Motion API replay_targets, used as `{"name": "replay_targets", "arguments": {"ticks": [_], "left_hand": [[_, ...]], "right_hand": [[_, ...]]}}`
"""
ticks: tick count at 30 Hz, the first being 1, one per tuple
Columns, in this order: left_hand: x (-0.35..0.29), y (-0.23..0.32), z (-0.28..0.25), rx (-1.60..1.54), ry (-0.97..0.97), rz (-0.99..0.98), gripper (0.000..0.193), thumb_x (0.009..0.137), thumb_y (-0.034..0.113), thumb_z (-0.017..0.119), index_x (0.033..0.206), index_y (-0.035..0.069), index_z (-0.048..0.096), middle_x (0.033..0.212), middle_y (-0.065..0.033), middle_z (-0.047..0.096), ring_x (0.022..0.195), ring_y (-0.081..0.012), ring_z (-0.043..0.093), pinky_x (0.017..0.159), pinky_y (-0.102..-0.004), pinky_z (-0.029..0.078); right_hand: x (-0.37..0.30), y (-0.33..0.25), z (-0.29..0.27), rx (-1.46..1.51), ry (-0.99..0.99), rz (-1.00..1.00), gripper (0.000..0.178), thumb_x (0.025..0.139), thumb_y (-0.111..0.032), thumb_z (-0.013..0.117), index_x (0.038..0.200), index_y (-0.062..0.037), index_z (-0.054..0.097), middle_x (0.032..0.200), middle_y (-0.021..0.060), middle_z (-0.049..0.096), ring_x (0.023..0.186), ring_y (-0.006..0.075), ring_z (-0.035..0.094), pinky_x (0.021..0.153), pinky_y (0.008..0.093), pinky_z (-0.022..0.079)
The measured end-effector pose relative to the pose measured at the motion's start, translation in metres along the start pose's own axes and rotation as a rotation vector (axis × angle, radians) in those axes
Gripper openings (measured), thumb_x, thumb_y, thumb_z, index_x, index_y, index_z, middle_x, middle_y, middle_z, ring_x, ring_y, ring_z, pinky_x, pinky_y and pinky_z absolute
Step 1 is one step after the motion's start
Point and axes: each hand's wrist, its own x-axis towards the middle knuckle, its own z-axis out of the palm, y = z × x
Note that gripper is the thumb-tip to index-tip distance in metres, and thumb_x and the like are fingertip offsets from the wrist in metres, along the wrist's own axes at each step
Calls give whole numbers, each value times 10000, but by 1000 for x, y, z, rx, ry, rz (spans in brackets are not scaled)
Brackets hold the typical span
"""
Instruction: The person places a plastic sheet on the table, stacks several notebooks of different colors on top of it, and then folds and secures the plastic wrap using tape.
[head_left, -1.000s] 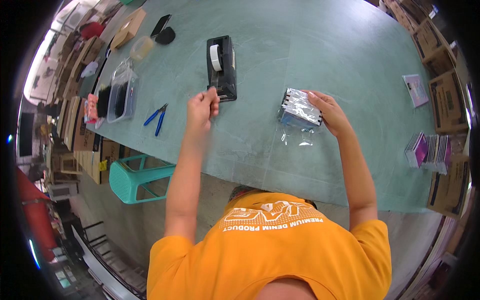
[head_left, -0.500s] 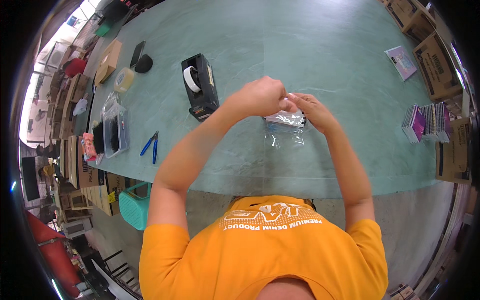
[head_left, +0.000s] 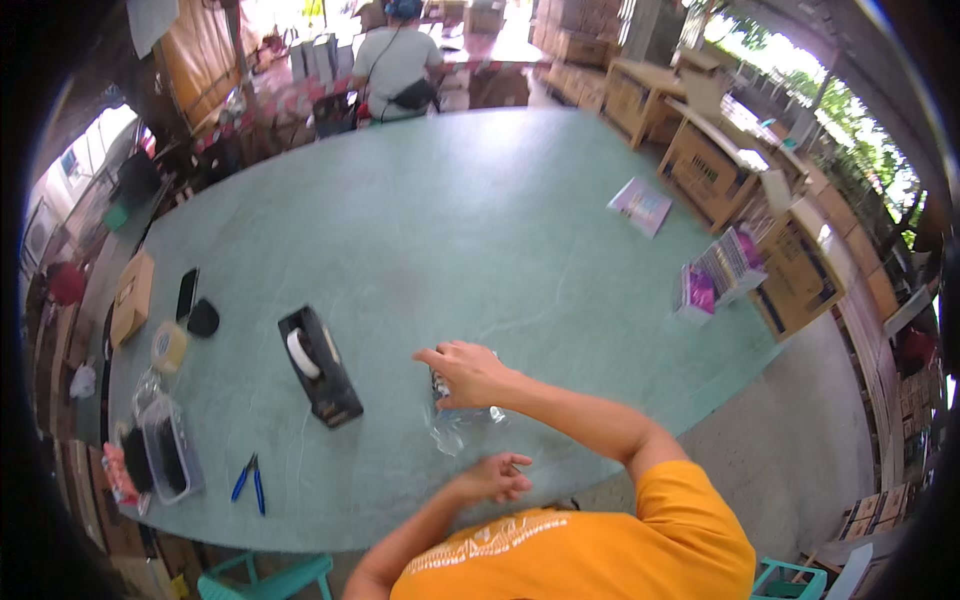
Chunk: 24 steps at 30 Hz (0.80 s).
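A small packet in clear plastic wrap (head_left: 455, 420) lies on the green table, its contents mostly hidden. Over it is my right hand (head_left: 465, 375), thumb and index finger apart and reaching left across the packet's top. My left hand (head_left: 497, 480) is near the table's front edge, held close to my body. Its fingers are loosely bent and apart, with nothing seen in them. Left of the packet stands a black tape dispenser (head_left: 335, 390) with a white roll. Blue-handled nippers (head_left: 250, 484) lie farther left, with their handles spread.
At the left are a clear plastic bin (head_left: 168, 455), a tape roll (head_left: 169, 346) and a cardboard box (head_left: 133, 298). Spiral notebooks (head_left: 730, 267) stand at the right by cartons (head_left: 800, 275); a flat notebook (head_left: 640, 206) lies farther back. A person (head_left: 398, 65) sits beyond the far edge.
My hands, together at the packet's top before, are now apart. The left has drawn back toward my body; the right is over the packet. The view has tilted up and turned right.
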Motion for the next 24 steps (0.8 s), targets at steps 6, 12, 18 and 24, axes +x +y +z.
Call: {"name": "replay_targets", "arguments": {"ticks": [6, 12, 18, 24], "left_hand": [[14, 4, -65, -181, 398, 522, 648, 789, 180, 694, 1309, 87, 319, 1220, -91, 471, 1036, -220, 533, 833, -353, 467], [14, 54, -69, 184, 570, 947, 844, 602, 224, 857, 1275, 42, 381, 1182, -112, 488, 1086, -177, 489, 883, -313, 441], [28, 99, -38, 71, 875, 858, 347, 913, 328, 548, 894, -9, 630, 783, -42, 623, 733, -107, 552, 661, -259, 450], [23, 104, -40, 22, 880, 852, 410, 947, 323, 484, 775, -11, 646, 674, -25, 612, 643, -83, 518, 601, -248, 425]], "right_hand": [[-59, 56, -20, 860, 284, -75, 838, 631, -180, 815, 1339, -84, 378, 1144, 86, 528, 1105, 194, 497, 967, 333, 396], [-51, 48, 76, 863, 669, 28, 673, 712, -249, 772, 1262, -44, 441, 1115, 95, 561, 1011, 165, 539, 881, 298, 425], [-32, 40, 74, 1124, 905, 185, 264, 956, -248, 469, 922, -15, 589, 832, 18, 624, 772, 70, 540, 709, 223, 443], [-37, 14, 63, 1025, 1047, 285, 351, 977, -287, 411, 950, 3, 606, 837, 52, 658, 762, 82, 560, 686, 236, 457]]}}
